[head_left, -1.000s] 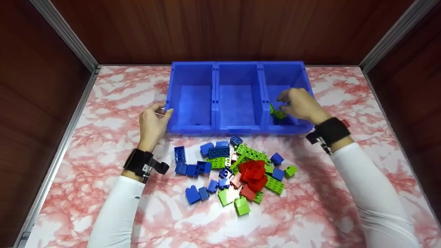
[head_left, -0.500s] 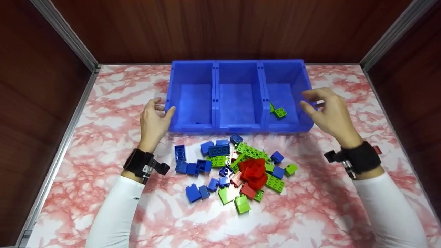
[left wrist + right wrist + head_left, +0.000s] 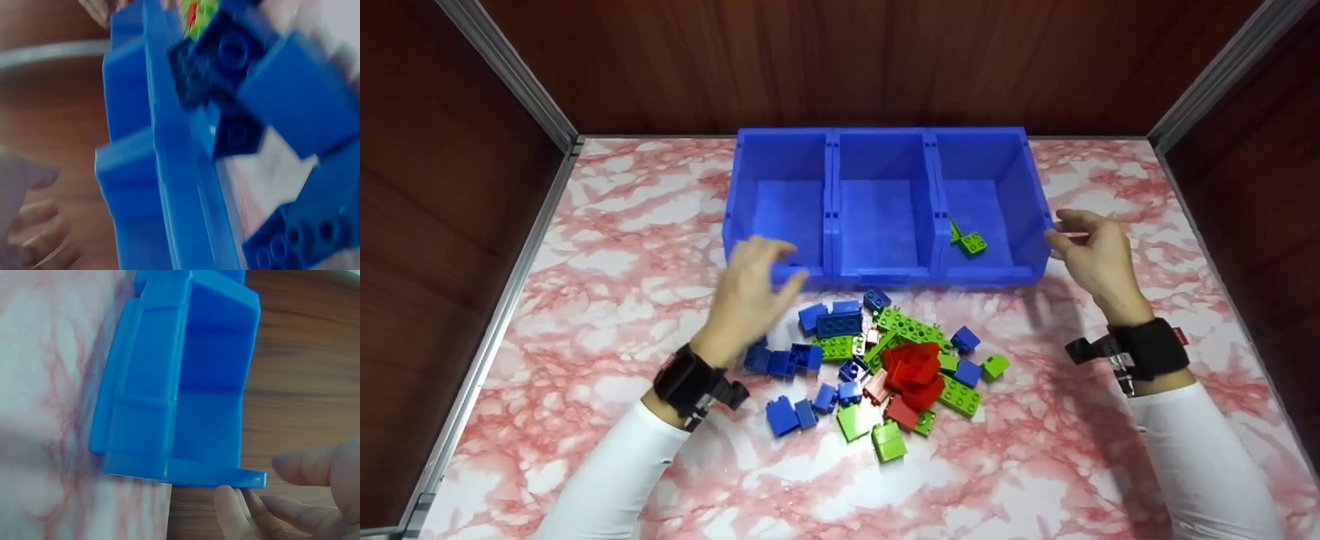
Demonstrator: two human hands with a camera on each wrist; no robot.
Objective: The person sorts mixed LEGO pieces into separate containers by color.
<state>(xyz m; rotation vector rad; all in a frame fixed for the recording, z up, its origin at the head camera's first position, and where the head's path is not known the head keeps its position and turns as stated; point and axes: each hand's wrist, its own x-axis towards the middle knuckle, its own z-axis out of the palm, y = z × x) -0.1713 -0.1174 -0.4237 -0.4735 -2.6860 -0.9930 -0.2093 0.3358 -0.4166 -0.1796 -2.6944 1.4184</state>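
Observation:
Three joined blue bins [image 3: 831, 217] stand at the back of the marble table. A green brick [image 3: 972, 244] lies in the right bin. In front of the bins lies a loose pile of blue [image 3: 837, 324], green [image 3: 912, 330] and red bricks [image 3: 913, 369]. My left hand [image 3: 769, 270] hovers, blurred, above the table just left of the blue bricks, fingers loosely spread and holding nothing. My right hand [image 3: 1072, 232] is beside the right bin's outer wall, fingertips at its rim, fingers relaxed. The right wrist view shows the fingers [image 3: 306, 467] by the bin's corner [image 3: 247, 479].
Dark wooden walls with metal corner rails [image 3: 510, 75] close in the table on three sides. The left wrist view is blurred, with blue bricks [image 3: 236, 62] close beside the bin's front wall [image 3: 163, 169].
My right hand let go of the green brick in the right bin and drew back to the bin's outer right side. My left hand left the left bin's corner and swung right toward the blue bricks.

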